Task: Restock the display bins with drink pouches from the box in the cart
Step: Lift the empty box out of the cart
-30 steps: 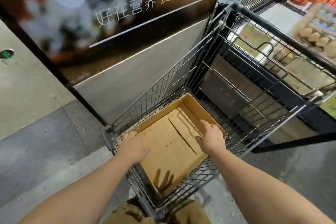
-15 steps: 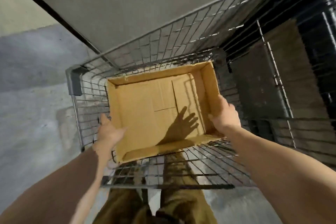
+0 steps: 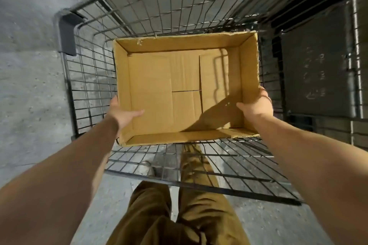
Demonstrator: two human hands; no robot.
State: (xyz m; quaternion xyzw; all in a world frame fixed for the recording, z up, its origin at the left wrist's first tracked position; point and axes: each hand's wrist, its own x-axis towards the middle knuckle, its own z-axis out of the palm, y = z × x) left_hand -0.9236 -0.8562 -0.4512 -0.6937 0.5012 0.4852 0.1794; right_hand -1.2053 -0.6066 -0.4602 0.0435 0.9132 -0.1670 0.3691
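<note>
- since the box point(image 3: 185, 89) shows only its bare cardboard floor, with no drink pouches anywhere inside, my judgement is that the restocking from this box is finished and only the empty carton is left to deal with.
- it sits in the wire basket of the cart point(image 3: 151, 14), towards the far end, with its open top facing up and its torn top edges showing.
- left hand point(image 3: 123, 112) holds the left wall, thumb laid inside against the cardboard and the fingers outside, hidden behind the wall.
- right hand point(image 3: 256, 103) holds the right wall the same way, thumb inside, fingers wrapped over the rim and down the outer face.
- risk: the walls are thin and flapless, so a hard squeeze could buckle them inward and let the carton slip.
- risk: lifted at a tilt, a corner may catch on the cart's wire side or rim.
- risk: the seamed bottom flaps look loose and could sag open.
- no display bins are in view; below the basket are olive trousers point(image 3: 175, 215), a shoe point(image 3: 146, 169) and grey floor point(image 3: 29, 85).
</note>
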